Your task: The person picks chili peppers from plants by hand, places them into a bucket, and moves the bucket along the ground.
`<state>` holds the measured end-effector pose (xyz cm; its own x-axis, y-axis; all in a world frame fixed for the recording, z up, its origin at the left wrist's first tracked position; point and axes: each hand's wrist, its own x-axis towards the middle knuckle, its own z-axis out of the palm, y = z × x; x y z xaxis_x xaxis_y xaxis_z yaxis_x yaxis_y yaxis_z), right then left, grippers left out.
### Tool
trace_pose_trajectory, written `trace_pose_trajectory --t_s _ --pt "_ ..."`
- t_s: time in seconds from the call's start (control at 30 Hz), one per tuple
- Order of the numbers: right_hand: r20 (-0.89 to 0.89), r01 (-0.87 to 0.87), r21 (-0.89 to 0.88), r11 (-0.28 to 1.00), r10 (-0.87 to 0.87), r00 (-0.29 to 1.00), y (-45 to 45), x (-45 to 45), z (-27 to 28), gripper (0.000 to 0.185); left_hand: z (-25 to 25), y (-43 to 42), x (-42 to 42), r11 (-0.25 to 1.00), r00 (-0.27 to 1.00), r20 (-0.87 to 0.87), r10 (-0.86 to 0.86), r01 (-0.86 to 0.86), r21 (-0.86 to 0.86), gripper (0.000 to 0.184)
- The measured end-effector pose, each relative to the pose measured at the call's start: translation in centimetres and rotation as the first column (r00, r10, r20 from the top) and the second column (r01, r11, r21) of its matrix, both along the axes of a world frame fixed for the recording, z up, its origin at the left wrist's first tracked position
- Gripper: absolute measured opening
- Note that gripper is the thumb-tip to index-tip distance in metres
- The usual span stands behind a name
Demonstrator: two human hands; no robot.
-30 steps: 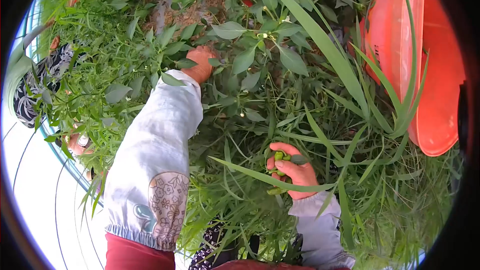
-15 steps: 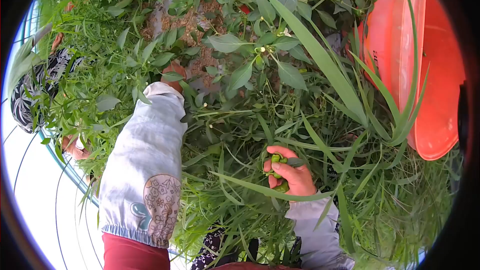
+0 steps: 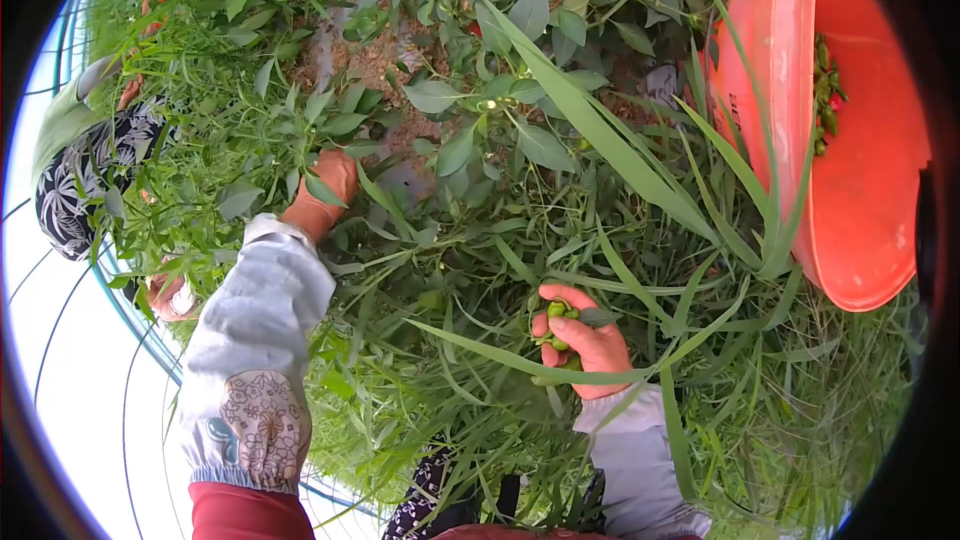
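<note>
My left hand reaches in among the pepper plants at left centre. Leaves cover part of it and its fingertips are hidden. Lower down, right of centre, my right hand is curled round several green peppers, their tops showing between thumb and fingers. A long grass blade crosses in front of that hand. An orange-red bucket lies tilted at the upper right, with several green peppers and a red one inside.
Another person in patterned dark clothing is partly hidden by foliage at the far left. Long grass blades stand between my hands and the bucket. Bare soil shows at the upper middle. A hooped frame runs along the left edge.
My left hand has moved left and down through the leaves. My right hand stays nearly in place, still round the peppers. The bucket's contents have come into view.
</note>
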<state>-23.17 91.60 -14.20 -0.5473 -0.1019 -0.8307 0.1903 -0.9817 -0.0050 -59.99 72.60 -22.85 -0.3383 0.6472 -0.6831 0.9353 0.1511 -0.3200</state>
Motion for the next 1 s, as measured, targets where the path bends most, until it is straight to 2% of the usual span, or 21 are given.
trace_pose_trajectory --t_s 0.07,0.1,0.13,0.2,0.23,0.33,0.4,0.47,0.53,0.67,0.8,0.83,0.87,0.93,0.97,1.0 --pt "0.005 -0.002 0.004 1.000 0.002 1.000 0.0 0.0 0.0 0.034 2.0 0.6 0.6 0.973 0.970 0.102 0.223 -0.227 0.038 0.029" --pt "-0.001 0.006 -0.016 1.000 -0.006 1.000 0.0 0.1 0.0 0.035 4.6 2.6 2.5 0.938 0.963 0.055 0.263 -0.269 0.221 0.027" --pt "-0.008 0.012 -0.036 0.999 -0.012 1.000 0.1 0.1 0.0 0.035 5.9 3.3 2.8 0.845 0.906 0.175 0.386 -0.423 0.328 0.027" --pt "-0.019 0.012 -0.058 0.998 -0.013 1.000 0.2 0.3 0.0 0.036 7.6 3.8 3.3 0.552 0.719 0.435 0.542 -0.695 0.460 0.026" --pt "-0.022 0.008 -0.061 0.998 -0.010 1.000 0.1 0.3 0.1 0.035 8.2 3.6 3.6 0.475 0.664 0.574 0.480 -0.746 0.467 0.028" --pt "-0.055 -0.005 -0.042 0.999 0.003 0.998 0.0 0.1 0.1 0.036 11.5 6.2 8.2 0.431 0.492 0.711 0.503 -0.855 0.287 0.030" --pt "-0.088 -0.010 -0.043 0.999 0.006 0.996 0.0 0.0 0.1 0.037 11.6 6.4 11.3 0.576 0.574 0.740 0.350 -0.755 0.313 0.031" --pt "-0.116 -0.018 -0.068 0.998 0.010 0.993 0.1 0.2 0.0 0.038 12.3 6.6 14.2 0.558 0.411 0.824 0.390 -0.817 0.144 0.032" --pt "-0.127 0.000 -0.060 0.998 -0.008 0.992 0.2 0.1 0.2 0.037 13.3 6.6 16.4 0.595 0.370 0.848 0.379 -0.800 0.083 0.032" --pt "-0.099 0.045 -0.101 0.994 -0.055 0.994 0.4 0.4 0.0 0.036 15.3 6.5 18.2 0.340 0.032 0.852 0.523 -0.924 -0.175 0.035" --pt "-0.071 0.039 -0.059 0.997 -0.044 0.996 0.0 0.3 -0.3 0.036 16.3 6.4 19.0 0.356 0.002 0.866 0.500 -0.912 -0.203 0.036" --pt "-0.066 0.021 -0.044 0.999 -0.024 0.998 -0.1 0.2 -0.3 0.036 16.7 6.3 19.0 0.349 -0.055 0.868 0.493 -0.902 -0.255 0.039" --pt "-0.058 0.004 -0.031 1.000 -0.006 0.998 -0.1 0.1 -0.2 0.036 17.8 7.2 19.3 0.327 -0.177 0.840 0.513 -0.864 -0.382 0.043" --pt "-0.055 -0.023 -0.033 0.999 0.021 0.998 -0.1 0.2 0.0 0.034 18.9 8.8 21.2 0.507 -0.109 0.910 0.400 -0.801 -0.318 0.048" --pt "-0.061 -0.031 -0.044 0.999 0.028 0.998 0.1 0.0 0.2 0.033 18.4 8.8 22.3 0.498 -0.049 0.936 0.347 -0.836 -0.229 0.052" --pt "-0.067 -0.036 -0.047 0.998 0.032 0.997 0.3 -0.1 0.2 0.032 18.0 8.8 22.5 0.523 0.079 0.941 0.329 -0.845 -0.112 0.049"
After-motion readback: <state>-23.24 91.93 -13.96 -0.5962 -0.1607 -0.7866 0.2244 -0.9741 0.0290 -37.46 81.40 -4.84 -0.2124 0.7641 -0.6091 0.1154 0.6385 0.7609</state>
